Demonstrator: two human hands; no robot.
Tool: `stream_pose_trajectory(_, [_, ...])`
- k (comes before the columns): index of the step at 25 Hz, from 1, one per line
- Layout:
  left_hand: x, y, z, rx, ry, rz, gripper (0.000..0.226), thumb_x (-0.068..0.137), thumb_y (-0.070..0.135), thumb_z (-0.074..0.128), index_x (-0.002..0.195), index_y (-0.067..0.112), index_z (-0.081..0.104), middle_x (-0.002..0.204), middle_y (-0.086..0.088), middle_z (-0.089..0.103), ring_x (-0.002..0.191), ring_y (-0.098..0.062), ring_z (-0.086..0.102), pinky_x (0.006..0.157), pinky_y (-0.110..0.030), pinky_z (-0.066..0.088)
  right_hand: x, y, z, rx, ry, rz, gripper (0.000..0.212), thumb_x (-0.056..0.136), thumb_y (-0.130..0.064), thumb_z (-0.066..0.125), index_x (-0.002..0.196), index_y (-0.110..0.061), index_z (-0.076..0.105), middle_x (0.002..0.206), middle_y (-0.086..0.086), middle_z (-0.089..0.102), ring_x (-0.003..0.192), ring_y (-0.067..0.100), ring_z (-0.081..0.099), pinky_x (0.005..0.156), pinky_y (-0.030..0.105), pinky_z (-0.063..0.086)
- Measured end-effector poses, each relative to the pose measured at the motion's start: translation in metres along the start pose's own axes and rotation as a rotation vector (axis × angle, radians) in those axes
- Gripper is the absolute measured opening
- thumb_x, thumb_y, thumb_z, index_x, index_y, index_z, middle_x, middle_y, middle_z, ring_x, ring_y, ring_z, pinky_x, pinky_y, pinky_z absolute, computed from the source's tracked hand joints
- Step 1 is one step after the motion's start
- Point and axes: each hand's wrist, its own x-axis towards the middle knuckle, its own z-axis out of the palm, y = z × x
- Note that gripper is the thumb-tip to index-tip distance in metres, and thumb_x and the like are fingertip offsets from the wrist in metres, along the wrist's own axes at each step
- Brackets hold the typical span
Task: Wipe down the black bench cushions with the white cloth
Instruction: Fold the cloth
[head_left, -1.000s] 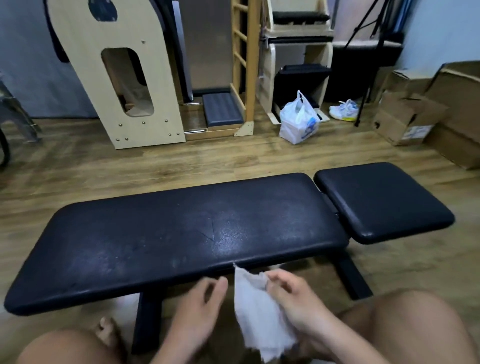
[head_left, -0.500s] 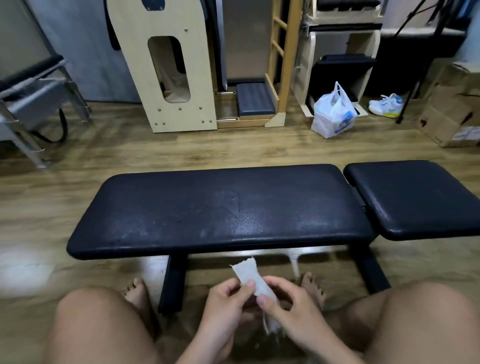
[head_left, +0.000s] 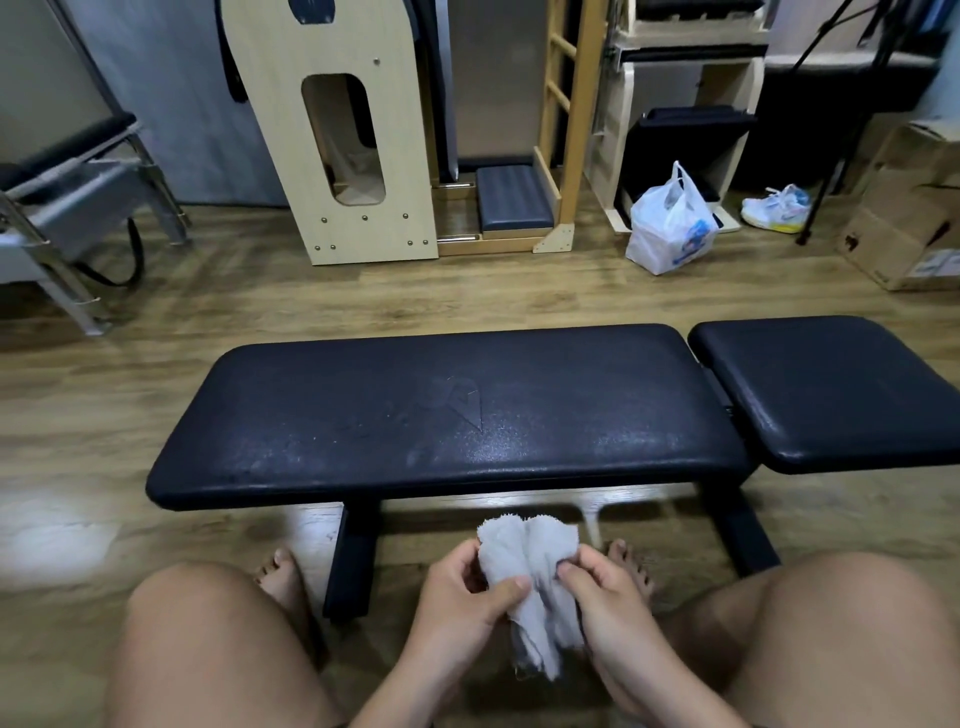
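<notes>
White cloth (head_left: 527, 558) bunched, held low between knees, just in front of long black cushion (head_left: 447, 415), not touching it. Left hand (head_left: 462, 597) fingers closed on cloth's left side, thumb on top; right hand (head_left: 610, 597) fingers pinching right side. Small black cushion (head_left: 831, 389) just right of long one, narrow gap between. Plastic bag (head_left: 670, 228) on wood floor (head_left: 156, 332) beyond.

white plastic bag (head_left: 670, 228), sneaker (head_left: 776, 210), cardboard boxes (head_left: 906, 234), perhaps a chair (head_left: 67, 208)
</notes>
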Motion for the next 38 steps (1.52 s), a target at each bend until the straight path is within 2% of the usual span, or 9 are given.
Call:
stream_pose_trajectory(3, [0.001,0.003,-0.003,-0.065,0.051,-0.051,0.016,0.086,-0.005,0.065,0.094,0.008,0.07,0.083,-0.004,0.076,0.076,-0.012,0.068,0.062,-0.022,0.05,0.008,-0.003,-0.011,0.216,0.065,0.095,0.023,0.096,-0.008,0.05,0.086,0.005,0.066,0.081,0.016,0.071,0.075,0.027,0.066,0.076,0.038,0.049])
stream_pose_trajectory(7, [0.002,0.006,-0.014,-0.16,0.076,-0.134,0.017,0.072,0.003,0.066,0.088,-0.003,0.064,0.083,-0.019,0.069,0.08,-0.028,0.062,0.071,-0.037,0.046,0.008,-0.017,-0.033,-0.02,-0.18,0.072,0.015,0.081,-0.013,0.075,0.091,-0.003,0.07,0.09,0.015,0.073,0.079,0.024,0.069,0.069,0.032,0.053])
stream_pose_trajectory(12, [-0.013,0.017,-0.028,-0.546,-0.251,-0.426,0.043,0.078,0.023,0.068,0.112,-0.004,0.069,0.11,-0.026,0.067,0.1,-0.037,0.061,0.092,-0.045,0.047,0.005,-0.044,-0.051,0.251,-0.523,0.166,0.058,0.072,-0.019,0.081,0.12,0.005,0.058,0.114,0.025,0.063,0.103,0.034,0.06,0.087,0.039,0.049])
stream_pose_trajectory(14, [-0.025,0.031,-0.022,-0.574,-0.323,-0.375,0.044,0.063,0.027,0.086,0.097,0.004,0.072,0.099,-0.021,0.069,0.095,-0.033,0.064,0.092,-0.045,0.052,-0.005,-0.053,-0.051,0.456,-0.549,0.238,0.067,0.075,-0.041,0.078,0.125,0.002,0.059,0.114,0.024,0.063,0.101,0.034,0.061,0.088,0.041,0.048])
stream_pose_trajectory(18, [-0.042,0.065,-0.007,-0.551,-0.219,-0.096,0.034,0.051,0.007,0.08,0.067,0.016,0.051,0.072,-0.008,0.049,0.06,-0.017,0.053,0.048,-0.025,0.043,-0.028,-0.051,-0.045,0.578,-0.487,0.38,0.062,0.083,-0.055,0.049,0.108,-0.001,0.067,0.083,0.016,0.068,0.072,0.027,0.065,0.068,0.037,0.055])
stream_pose_trajectory(22, [-0.054,0.094,-0.004,-0.443,-0.264,0.017,0.035,0.052,0.011,0.074,0.073,0.017,0.047,0.077,-0.01,0.044,0.064,-0.019,0.045,0.049,-0.028,0.034,-0.048,-0.082,-0.065,0.529,-0.335,0.023,0.036,0.081,-0.011,0.068,0.115,0.0,0.064,0.107,0.019,0.069,0.093,0.029,0.068,0.077,0.04,0.055])
stream_pose_trajectory(26, [-0.062,0.121,0.02,-0.308,-0.349,0.099,0.036,0.064,0.02,0.081,0.087,0.015,0.054,0.072,-0.01,0.051,0.06,-0.018,0.05,0.05,-0.027,0.043,-0.082,-0.139,-0.092,0.107,-0.162,-0.352,0.016,0.082,-0.011,0.072,0.093,0.001,0.068,0.091,0.014,0.072,0.084,0.025,0.069,0.08,0.043,0.055])
stream_pose_trajectory(31, [-0.067,0.156,0.068,-0.301,-0.324,0.245,0.032,0.082,-0.007,0.068,0.107,0.01,0.059,0.076,-0.012,0.068,0.062,-0.018,0.063,0.054,-0.027,0.053,-0.107,-0.158,-0.124,0.127,-0.135,-0.151,0.045,0.082,-0.04,0.067,0.106,-0.002,0.07,0.1,0.014,0.072,0.087,0.025,0.068,0.082,0.039,0.051])
stream_pose_trajectory(38, [-0.067,0.204,0.122,0.017,-0.46,0.4,0.014,0.086,0.0,0.071,0.096,0.009,0.075,0.072,0.002,0.069,0.063,-0.005,0.059,0.056,-0.016,0.047,-0.154,-0.184,-0.159,0.077,0.097,-0.17,0.009,0.083,-0.012,0.067,0.085,-0.009,0.074,0.084,0.011,0.072,0.069,0.018,0.067,0.068,0.031,0.054])
